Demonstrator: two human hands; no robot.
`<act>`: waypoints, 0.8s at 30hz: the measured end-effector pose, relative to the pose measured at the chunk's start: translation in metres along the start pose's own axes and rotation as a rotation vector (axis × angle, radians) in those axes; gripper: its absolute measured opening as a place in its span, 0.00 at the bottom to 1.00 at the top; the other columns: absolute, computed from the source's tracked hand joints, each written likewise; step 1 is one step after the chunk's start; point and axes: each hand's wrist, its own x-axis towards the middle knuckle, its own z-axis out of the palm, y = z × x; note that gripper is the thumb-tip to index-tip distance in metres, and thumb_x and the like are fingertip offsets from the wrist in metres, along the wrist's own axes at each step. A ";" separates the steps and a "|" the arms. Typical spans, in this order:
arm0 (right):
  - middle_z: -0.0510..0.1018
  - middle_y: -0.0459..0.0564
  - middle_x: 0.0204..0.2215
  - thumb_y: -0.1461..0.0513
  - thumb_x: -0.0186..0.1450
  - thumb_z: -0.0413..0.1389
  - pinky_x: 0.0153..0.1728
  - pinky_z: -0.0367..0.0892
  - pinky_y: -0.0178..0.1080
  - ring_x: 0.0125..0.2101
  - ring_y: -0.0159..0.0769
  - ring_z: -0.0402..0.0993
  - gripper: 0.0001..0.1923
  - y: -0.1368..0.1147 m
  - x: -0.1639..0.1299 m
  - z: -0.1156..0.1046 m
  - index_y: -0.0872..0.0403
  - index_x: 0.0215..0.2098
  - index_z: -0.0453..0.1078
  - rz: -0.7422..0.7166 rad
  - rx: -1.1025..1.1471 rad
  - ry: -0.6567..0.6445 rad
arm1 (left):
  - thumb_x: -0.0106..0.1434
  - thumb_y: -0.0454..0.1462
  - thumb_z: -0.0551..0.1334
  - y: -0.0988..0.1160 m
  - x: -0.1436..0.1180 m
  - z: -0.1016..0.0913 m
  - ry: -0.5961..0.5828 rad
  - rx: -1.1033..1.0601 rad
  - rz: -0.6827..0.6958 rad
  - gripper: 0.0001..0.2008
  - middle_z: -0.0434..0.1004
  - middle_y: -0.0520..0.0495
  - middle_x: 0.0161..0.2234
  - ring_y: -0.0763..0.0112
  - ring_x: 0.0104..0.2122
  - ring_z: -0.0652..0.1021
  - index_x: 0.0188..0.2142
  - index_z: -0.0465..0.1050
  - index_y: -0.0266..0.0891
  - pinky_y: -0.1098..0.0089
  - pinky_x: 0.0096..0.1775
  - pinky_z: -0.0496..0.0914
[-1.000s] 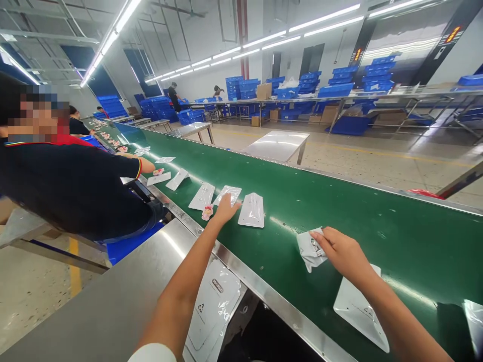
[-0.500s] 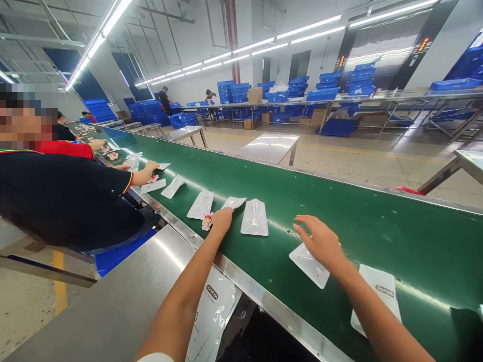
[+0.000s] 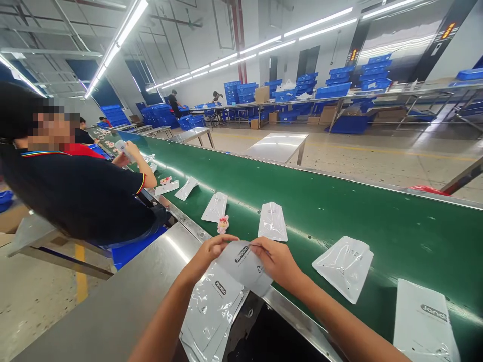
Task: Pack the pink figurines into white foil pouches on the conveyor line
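A white plastic pouch [image 3: 238,266] with a dark printed label is held over the belt's near metal edge. My left hand [image 3: 209,254] grips its upper left edge, and my right hand [image 3: 278,261] pinches its upper right edge. Just beyond my left hand, a small pink doll figure [image 3: 223,224] lies against another white pouch [image 3: 216,205]. On the green conveyor belt [image 3: 339,201], more pouches lie flat: one pouch [image 3: 272,221] past my right hand, one pouch [image 3: 344,269] to its right, and one pouch [image 3: 424,322] at lower right.
Below my left hand, a stack of white pouches [image 3: 211,317] lies on the steel side table [image 3: 151,291]. To the left sits a co-worker [image 3: 83,196] with a pouch raised in both hands. Steel benches [image 3: 277,147] and stacked blue crates [image 3: 373,75] stand beyond the belt.
My left hand has brought a pouch from beside the doll to the near belt edge. My right hand moved left from above another pouch and took hold of it. The co-worker's hands rose.
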 end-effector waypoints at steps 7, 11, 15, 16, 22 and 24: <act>0.69 0.42 0.24 0.51 0.64 0.48 0.25 0.59 0.31 0.25 0.30 0.63 0.15 -0.001 0.014 0.043 0.52 0.32 0.68 0.340 0.391 0.061 | 0.50 0.49 0.67 -0.044 -0.007 0.036 0.305 -0.659 -0.119 0.34 0.74 0.39 0.44 0.55 0.45 0.73 0.53 0.64 0.37 0.63 0.44 0.68; 0.73 0.44 0.29 0.49 0.64 0.46 0.29 0.63 0.31 0.29 0.31 0.68 0.17 0.015 0.044 0.059 0.51 0.37 0.69 0.408 0.383 -0.063 | 0.55 0.45 0.65 -0.052 -0.006 0.035 0.706 -0.752 -0.249 0.25 0.76 0.42 0.42 0.60 0.42 0.75 0.50 0.67 0.38 0.64 0.45 0.69; 0.73 0.44 0.25 0.52 0.65 0.43 0.23 0.63 0.32 0.22 0.29 0.68 0.16 0.052 0.086 0.064 0.51 0.40 0.68 0.551 0.285 -0.079 | 0.53 0.44 0.67 -0.060 -0.010 0.021 0.710 -0.685 -0.188 0.22 0.77 0.44 0.40 0.62 0.40 0.76 0.46 0.71 0.38 0.65 0.43 0.70; 0.72 0.44 0.22 0.53 0.64 0.46 0.22 0.62 0.32 0.19 0.29 0.66 0.14 0.061 0.095 0.066 0.51 0.37 0.69 0.584 0.261 -0.084 | 0.51 0.44 0.68 -0.061 -0.010 0.019 0.695 -0.654 -0.166 0.21 0.77 0.44 0.38 0.63 0.38 0.77 0.44 0.72 0.37 0.66 0.42 0.70; 0.69 0.43 0.16 0.58 0.55 0.56 0.22 0.59 0.32 0.18 0.28 0.64 0.11 0.066 0.105 0.060 0.54 0.19 0.65 0.552 0.241 -0.069 | 0.44 0.47 0.70 -0.057 -0.007 0.025 0.532 -0.438 -0.207 0.22 0.75 0.47 0.25 0.67 0.29 0.74 0.33 0.75 0.32 0.71 0.33 0.67; 0.70 0.43 0.19 0.55 0.58 0.54 0.25 0.61 0.32 0.22 0.29 0.65 0.11 0.050 0.098 0.044 0.54 0.23 0.66 0.484 0.282 -0.005 | 0.43 0.47 0.70 -0.054 -0.005 0.028 0.499 -0.349 -0.233 0.22 0.73 0.49 0.23 0.70 0.26 0.72 0.30 0.73 0.32 0.73 0.30 0.64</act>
